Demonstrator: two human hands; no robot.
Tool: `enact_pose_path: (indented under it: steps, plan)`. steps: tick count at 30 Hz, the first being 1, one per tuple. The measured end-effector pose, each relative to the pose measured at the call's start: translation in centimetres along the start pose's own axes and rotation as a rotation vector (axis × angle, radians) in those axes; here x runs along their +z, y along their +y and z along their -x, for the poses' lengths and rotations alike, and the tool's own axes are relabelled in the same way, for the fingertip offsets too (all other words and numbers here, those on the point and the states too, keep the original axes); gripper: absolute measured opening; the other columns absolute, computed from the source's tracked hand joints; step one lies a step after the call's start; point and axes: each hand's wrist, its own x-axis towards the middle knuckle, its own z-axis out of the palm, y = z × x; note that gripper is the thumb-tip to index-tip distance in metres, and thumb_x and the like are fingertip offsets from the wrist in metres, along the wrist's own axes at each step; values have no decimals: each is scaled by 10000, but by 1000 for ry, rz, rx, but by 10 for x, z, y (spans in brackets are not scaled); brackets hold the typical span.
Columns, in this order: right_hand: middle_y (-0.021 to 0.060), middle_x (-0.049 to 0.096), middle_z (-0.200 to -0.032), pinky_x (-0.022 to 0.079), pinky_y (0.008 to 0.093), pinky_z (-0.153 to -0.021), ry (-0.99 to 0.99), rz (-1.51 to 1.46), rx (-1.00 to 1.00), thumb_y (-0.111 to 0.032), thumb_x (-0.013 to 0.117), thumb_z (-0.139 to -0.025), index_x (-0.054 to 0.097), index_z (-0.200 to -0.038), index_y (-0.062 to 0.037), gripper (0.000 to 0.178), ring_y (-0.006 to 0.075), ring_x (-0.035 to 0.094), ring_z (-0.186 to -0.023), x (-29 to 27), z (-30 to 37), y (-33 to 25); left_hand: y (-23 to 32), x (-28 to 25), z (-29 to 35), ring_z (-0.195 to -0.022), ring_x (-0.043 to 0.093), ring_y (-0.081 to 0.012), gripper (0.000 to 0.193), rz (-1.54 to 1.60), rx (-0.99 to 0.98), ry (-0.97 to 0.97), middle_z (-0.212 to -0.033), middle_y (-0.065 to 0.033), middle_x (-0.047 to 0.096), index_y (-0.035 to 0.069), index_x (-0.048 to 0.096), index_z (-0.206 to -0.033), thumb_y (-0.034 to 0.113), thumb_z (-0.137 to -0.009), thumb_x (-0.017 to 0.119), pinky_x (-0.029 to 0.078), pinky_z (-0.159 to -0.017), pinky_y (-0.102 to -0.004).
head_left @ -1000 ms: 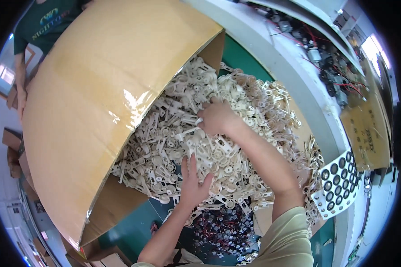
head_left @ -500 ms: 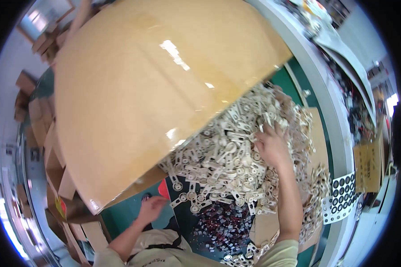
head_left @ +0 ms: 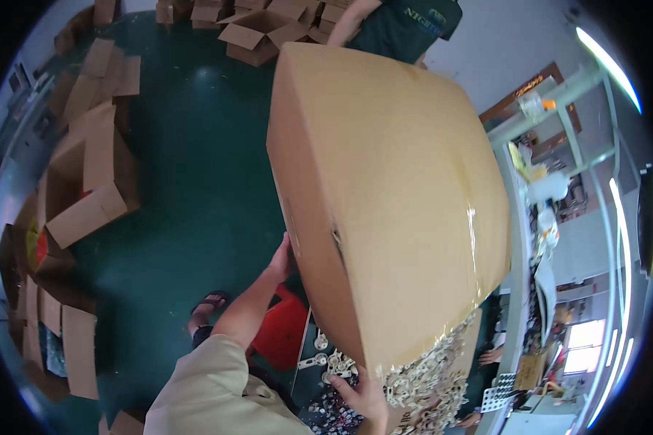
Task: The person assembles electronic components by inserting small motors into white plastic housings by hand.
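A large taped cardboard box (head_left: pixel 406 181) leans over the table and fills the middle of the view. My left hand (head_left: pixel 283 259) presses against its left side, with some fingers hidden by the box. At the near lower corner my right hand (head_left: pixel 363 395) grips the cardboard, thumb toward the left. Under and beside the box lies a heap of off-white plastic parts (head_left: pixel 432 380), partly covered by it. More off-white parts (head_left: pixel 321 359) and a pile of small dark and grey pieces (head_left: pixel 330 413) lie near my right hand.
Behind the box stands a person in a dark shirt (head_left: pixel 413 32), one arm at its far edge. Open cartons (head_left: pixel 87 181) line the left of the green floor (head_left: pixel 189 159). A red stool (head_left: pixel 279 330) stands by my legs. Another hand (head_left: pixel 492 355) shows at right, near a shelf frame.
My left hand has come up to the box's side, and my right hand has left the heap for its near corner. The box has shifted right in view, and the view has turned left.
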Motion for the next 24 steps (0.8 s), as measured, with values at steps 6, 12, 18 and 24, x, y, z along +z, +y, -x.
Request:
enact_pose_path:
  steps: [6,12,18,24]
  plan:
    - [167,676,-1147,488,307,-842,487,-47,660,-219,676,-946,585,-1303,14,435,190,613,-1022,56,-13,-13,35,16,-27,-1383,400,-282,862,417,157,-182,-1516,-82,436,159,406,-1487,787,-900,338,339,-1123,-482]
    - [100,693,-1119,474,314,-933,683,-324,488,-99,592,-989,621,-1181,51,245,147,613,-1031,73,-12,1,47,11,-33,-1392,384,-284,802,477,118,-237,-1510,-70,432,141,372,-1499,707,-933,421,305,-1157,-447]
    - [79,692,-1099,486,323,-913,797,-47,450,-195,627,-987,635,-1190,23,298,169,613,-1008,77,-10,35,43,-12,-38,-1346,430,-260,817,376,5,-347,-1447,-36,485,177,412,-1460,761,-890,425,370,-1083,-438]
    - [84,678,-1122,497,324,-921,835,-321,416,-146,656,-965,627,-1194,17,283,170,616,-1063,78,-26,-12,64,-60,-65,-1230,503,-247,768,165,-207,-364,-1395,-41,515,244,429,-1434,760,-869,489,446,-883,-408]
